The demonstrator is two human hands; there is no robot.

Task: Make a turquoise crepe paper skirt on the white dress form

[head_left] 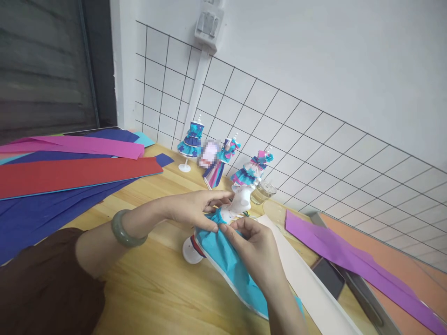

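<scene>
A small white mannequin (240, 199) leans over the wooden table in front of me. Bright blue crepe paper (226, 260) with a pale edge is gathered at its waist and spreads down to the right like a skirt. My left hand (197, 210) comes from the left, its thumb pressing the gathered paper and its fingers reaching behind the mannequin. With thumb and bent index finger, my right hand (256, 244) pinches the paper at the waist, close to the left thumb. The mannequin's round white base (193, 250) shows below, beside a bit of red. Some fingertips are hidden.
Three dressed mannequins (191, 139) and a glass jar (265, 190) stand along the wall grid (256, 107). Red paper (80, 174) and dark blue sheets lie left. White paper (310, 284), purple paper (345, 260) and a dark phone-like slab (328, 278) lie right.
</scene>
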